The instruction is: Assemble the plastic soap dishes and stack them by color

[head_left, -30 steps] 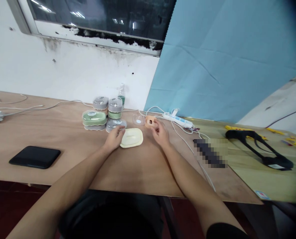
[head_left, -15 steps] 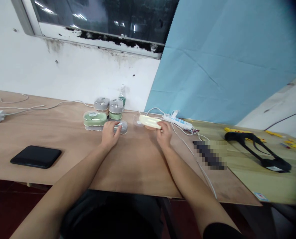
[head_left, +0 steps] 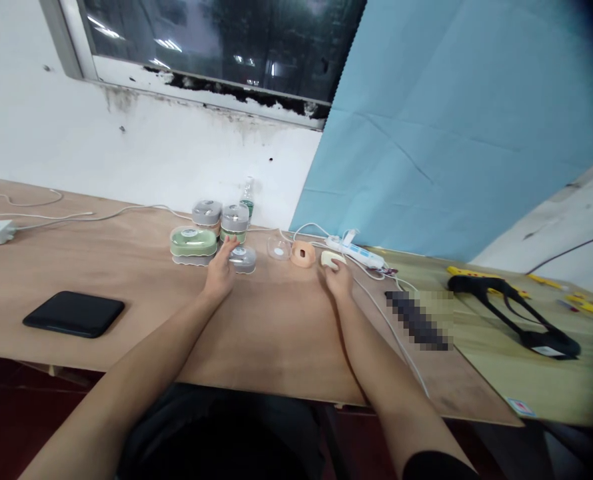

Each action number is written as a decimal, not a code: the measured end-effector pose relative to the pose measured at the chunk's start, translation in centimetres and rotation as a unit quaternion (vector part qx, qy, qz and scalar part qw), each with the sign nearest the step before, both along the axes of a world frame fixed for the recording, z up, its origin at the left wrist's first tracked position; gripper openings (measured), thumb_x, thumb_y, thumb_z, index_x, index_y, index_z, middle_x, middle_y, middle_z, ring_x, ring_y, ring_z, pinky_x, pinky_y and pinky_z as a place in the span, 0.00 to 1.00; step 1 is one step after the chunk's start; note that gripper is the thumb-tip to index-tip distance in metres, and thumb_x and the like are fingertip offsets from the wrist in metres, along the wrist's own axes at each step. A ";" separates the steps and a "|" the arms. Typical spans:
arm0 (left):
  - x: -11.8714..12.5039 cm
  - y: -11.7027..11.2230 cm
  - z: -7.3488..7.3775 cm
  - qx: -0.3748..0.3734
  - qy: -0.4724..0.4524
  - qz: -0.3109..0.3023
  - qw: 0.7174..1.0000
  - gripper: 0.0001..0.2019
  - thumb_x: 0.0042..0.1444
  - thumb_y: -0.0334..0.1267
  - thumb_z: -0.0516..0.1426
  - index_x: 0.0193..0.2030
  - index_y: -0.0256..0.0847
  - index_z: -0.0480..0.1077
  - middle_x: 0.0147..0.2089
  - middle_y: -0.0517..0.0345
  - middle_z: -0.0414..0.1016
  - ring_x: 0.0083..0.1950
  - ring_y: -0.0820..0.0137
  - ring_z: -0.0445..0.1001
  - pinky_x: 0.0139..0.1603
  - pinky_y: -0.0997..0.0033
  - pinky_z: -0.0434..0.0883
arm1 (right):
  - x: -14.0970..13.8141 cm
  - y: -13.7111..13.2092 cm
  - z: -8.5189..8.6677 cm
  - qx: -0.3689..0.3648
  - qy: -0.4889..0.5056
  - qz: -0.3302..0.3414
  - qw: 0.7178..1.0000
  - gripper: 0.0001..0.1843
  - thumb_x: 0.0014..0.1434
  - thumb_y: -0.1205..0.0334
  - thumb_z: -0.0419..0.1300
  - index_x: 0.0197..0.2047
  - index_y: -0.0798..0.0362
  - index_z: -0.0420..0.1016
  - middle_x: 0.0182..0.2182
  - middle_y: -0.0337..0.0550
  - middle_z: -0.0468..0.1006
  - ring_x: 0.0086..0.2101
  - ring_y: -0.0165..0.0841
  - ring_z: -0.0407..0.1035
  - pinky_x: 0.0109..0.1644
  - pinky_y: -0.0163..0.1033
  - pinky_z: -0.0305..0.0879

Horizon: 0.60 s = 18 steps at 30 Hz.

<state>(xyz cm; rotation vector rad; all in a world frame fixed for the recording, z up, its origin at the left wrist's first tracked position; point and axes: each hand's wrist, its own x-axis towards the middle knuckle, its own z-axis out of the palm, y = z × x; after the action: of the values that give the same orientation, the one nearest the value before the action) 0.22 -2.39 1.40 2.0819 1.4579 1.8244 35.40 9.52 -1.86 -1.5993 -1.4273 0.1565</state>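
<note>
My left hand (head_left: 220, 273) lies on the wooden table (head_left: 276, 327) with its fingers stretched toward a low grey-lidded container (head_left: 243, 258) and touching it. My right hand (head_left: 338, 277) is curled round a cream-coloured lid (head_left: 330, 259), held edge-on just right of a peach oval piece with a hole (head_left: 303, 254). A clear plastic lid (head_left: 278, 249) lies between the peach piece and the grey container. Behind my left hand stand a green soap-box-like container (head_left: 193, 243) and two stacked round containers (head_left: 221, 219).
A black tablet (head_left: 74, 313) lies at the left front. A white power strip (head_left: 356, 251) with cables runs behind my right hand. A small bottle (head_left: 247, 194) stands by the wall. A black strap device (head_left: 516, 313) and a blurred-out item (head_left: 419, 317) lie on the right.
My right hand picked the cream lid off the table, carried it right past the peach piece and now holds it there. My left hand moved from the lid to the grey container.
</note>
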 end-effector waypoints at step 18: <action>0.5 -0.4 -0.4 -0.189 0.326 0.048 0.925 0.28 0.54 0.38 0.55 0.63 0.40 0.60 0.68 0.41 0.55 0.69 0.49 0.49 0.65 0.39 0.47 | 0.4 -0.2 -0.1 -0.088 -0.132 0.010 0.987 0.16 0.50 0.55 0.59 0.39 0.55 0.78 0.43 0.50 0.72 0.46 0.41 0.67 0.54 0.45 0.61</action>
<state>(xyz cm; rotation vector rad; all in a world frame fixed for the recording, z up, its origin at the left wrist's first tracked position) 0.70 -2.83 0.97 2.5344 1.8648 0.7607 35.77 9.33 -1.98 -1.8021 -1.6720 0.0858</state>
